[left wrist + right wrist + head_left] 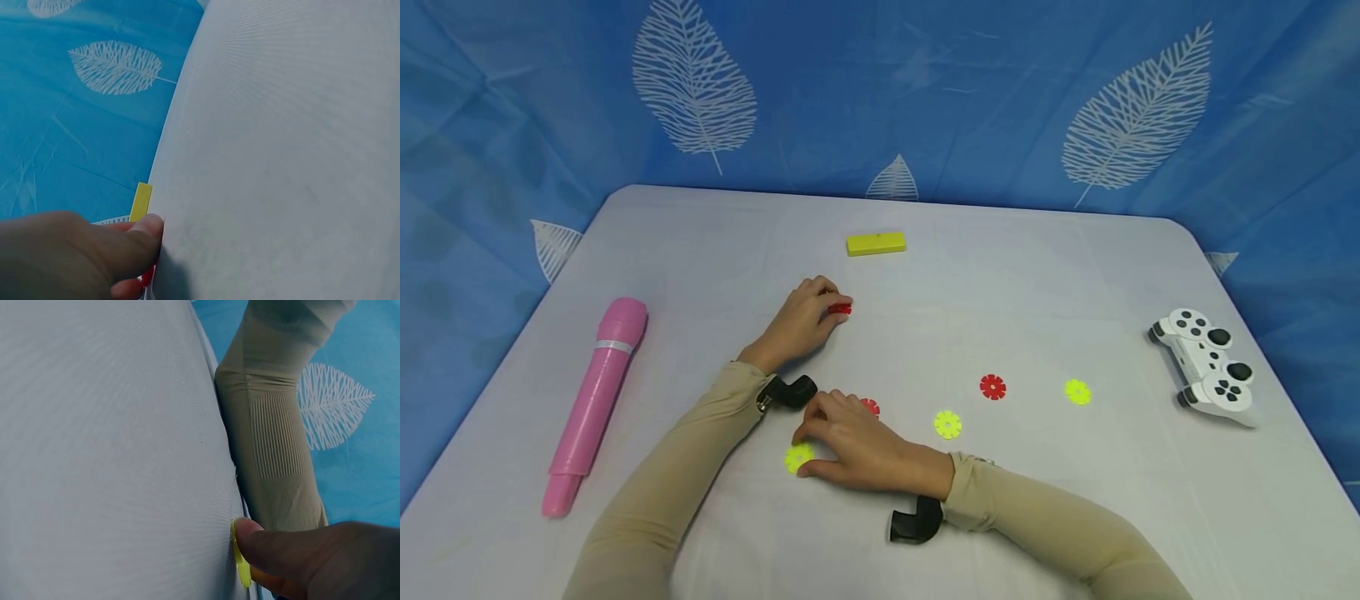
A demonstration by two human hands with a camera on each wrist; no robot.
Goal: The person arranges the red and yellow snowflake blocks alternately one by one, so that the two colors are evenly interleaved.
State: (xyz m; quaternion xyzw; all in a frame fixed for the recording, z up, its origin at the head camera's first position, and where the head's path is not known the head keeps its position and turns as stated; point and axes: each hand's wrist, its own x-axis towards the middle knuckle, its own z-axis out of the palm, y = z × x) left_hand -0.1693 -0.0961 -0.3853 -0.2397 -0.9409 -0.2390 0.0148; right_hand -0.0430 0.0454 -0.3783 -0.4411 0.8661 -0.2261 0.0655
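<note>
My left hand pinches a red notched disc between thumb and fingers, just above the white table; a sliver of this red disc shows in the left wrist view. Closer to me, my right hand has thumb and fingertips on the rim of a yellow-green notched disc. That disc appears tilted on edge in the right wrist view. Another red disc is partly hidden behind the right hand. To the right lie a yellow-green disc, a red disc and a further yellow-green disc.
A yellow block sits near the far table edge. On the left lies a pink microphone-shaped object; a white game controller is at the right. Black wrist mounts stick out below the sleeves. A blue leaf-print cloth hangs behind.
</note>
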